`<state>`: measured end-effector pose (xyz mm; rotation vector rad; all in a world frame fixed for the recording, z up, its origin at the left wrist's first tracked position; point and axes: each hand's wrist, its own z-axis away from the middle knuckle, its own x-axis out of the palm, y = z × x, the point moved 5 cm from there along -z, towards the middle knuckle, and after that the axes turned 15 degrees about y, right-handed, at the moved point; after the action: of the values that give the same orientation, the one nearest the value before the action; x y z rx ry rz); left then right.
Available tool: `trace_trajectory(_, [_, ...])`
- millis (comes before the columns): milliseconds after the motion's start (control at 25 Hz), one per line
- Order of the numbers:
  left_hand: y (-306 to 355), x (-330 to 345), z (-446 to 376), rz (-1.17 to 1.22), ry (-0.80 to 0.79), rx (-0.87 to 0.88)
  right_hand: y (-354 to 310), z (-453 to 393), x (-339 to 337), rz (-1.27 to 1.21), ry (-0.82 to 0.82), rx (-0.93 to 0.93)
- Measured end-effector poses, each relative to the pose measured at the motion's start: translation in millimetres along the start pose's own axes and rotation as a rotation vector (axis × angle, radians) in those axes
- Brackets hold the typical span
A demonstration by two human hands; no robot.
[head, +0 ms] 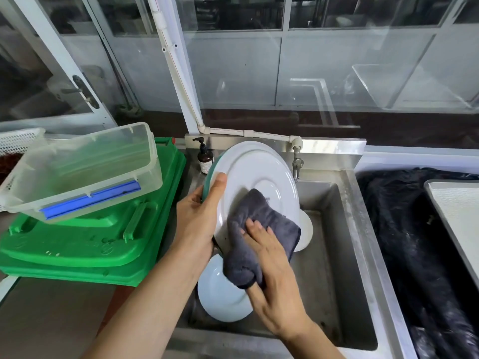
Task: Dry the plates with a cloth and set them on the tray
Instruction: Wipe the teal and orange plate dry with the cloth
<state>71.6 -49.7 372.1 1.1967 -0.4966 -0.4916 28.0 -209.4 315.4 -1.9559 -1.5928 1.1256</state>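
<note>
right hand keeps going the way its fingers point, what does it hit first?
The right hand already presses the grey cloth; directly behind that is the large plate the left hand grips.

— What sort of place is this?
— A dishwashing area of a working kitchen. A deep stainless steel sink [334, 255] fills the centre of the frame, with a tap [297, 165] and a pump soap bottle [205, 159] at its back wall.
— Anything else?
— Stacked green plastic trays [85, 244] at the left, a clear plastic tub [85, 172] on them, and glazed aluminium partitions [233, 60] across the top.
</note>
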Motion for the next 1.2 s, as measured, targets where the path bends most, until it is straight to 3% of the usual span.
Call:
trace_trajectory(240, [5.3, -2.5, 1.2, 0.064, -0.011, 0.035, 56.6, 3.2, -7.9, -0.154, 0.283, 0.589])
trace_trajectory(400, [4.5, -2.4, 6.4, 0.01, -0.094, 0.098, 80.7, -51.5, -18.0, -0.099, 0.339, 0.713])
trace_trajectory(480, [0.4, 1.8, 10.7, -0.028, -0.125, 0.114, 71.8, -79.7, -19.3, -0.061, 0.324, 0.63])
trace_trajectory(600, [-3.6, 6.4, 12.1, -0.017, -0.07, 0.074, 23.3, -88.7, -2.9, -0.055, 0.2, 0.279])
trace_trajectory(680, [-2.3, 8.1, 8.5, 0.028, -0.04, 0.019, 9.6, -74.0, 7.7, -0.071, 0.101, 0.152])
trace_trajectory(840, [-2.1, 5.4, 7.2, 0.059, -0.034, -0.073, 4.7, -65.9, 1.2, -0.058, 0.077, 0.167])
trace_trajectory(1080, [-1.7, 0.7, -1.9, -0.018, 0.041, -0.095, -9.9, 12.5, -9.6, 0.056, -0.127, -0.164])
trace_trajectory(1200, [-4.0, -0.5, 2.7, -0.059, 0.018, -0.064, -13.0, 1.1, -4.7, 0.087, -0.127, -0.145])
